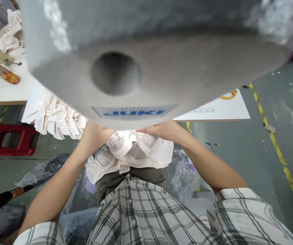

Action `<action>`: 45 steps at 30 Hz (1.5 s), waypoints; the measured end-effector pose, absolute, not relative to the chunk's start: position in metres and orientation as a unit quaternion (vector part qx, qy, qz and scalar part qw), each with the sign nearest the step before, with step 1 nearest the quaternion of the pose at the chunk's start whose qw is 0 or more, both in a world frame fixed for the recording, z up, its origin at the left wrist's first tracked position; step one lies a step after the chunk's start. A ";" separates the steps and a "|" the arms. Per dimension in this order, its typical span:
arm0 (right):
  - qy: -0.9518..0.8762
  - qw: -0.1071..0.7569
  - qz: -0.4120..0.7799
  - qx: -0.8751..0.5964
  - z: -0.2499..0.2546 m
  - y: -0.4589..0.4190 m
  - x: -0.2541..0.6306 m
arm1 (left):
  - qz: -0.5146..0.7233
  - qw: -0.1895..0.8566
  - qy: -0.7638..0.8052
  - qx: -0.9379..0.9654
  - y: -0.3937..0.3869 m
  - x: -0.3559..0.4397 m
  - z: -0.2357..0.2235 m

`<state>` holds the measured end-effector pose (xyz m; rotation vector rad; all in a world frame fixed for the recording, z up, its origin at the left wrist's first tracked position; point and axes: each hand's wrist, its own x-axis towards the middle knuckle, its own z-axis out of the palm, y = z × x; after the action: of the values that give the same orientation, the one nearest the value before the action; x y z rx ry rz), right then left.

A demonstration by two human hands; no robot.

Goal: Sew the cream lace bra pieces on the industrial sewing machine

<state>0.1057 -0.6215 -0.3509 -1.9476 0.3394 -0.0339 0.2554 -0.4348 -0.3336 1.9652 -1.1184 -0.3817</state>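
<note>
A white lace bra (138, 151) hangs over the table's front edge above my lap, its upper part hidden under the sewing machine head (161, 75). My left hand (95, 136) grips the fabric at the bra's left side, with the fingertips out of sight behind the machine. On the other side, my right hand (160, 130) holds the upper edge of the bra, and its fingers are mostly covered too. The needle area cannot be seen. More white lace cups (104, 156) hang just below my left hand.
Pale fabric pieces (59, 117) lie bunched on the table left of my left hand. An orange drink bottle (2, 71) lies farther left. Orange tape (228, 95) rests at the right. A red stool (8, 139) and plastic bags (184, 173) stand below table height.
</note>
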 end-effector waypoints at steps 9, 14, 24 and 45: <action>0.185 0.613 -0.074 -0.765 -0.402 -0.621 0.094 | -0.139 0.411 -0.448 0.782 -0.431 0.259 -0.331; 0.213 0.830 -0.060 -0.513 -0.461 -0.598 0.077 | -0.132 0.397 -0.423 0.804 -0.426 0.259 -0.332; 0.221 0.910 0.071 -0.345 -0.477 -0.596 0.052 | -0.128 0.397 -0.394 0.819 -0.427 0.255 -0.336; -0.022 0.751 0.015 -0.660 -0.357 -0.579 0.032 | 0.013 0.333 -0.660 0.673 -0.392 0.159 -0.304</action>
<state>0.0319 -0.5788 -0.3569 -1.4428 -0.0475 0.0317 0.1593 -0.3916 -0.3039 1.7590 -1.7236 0.0341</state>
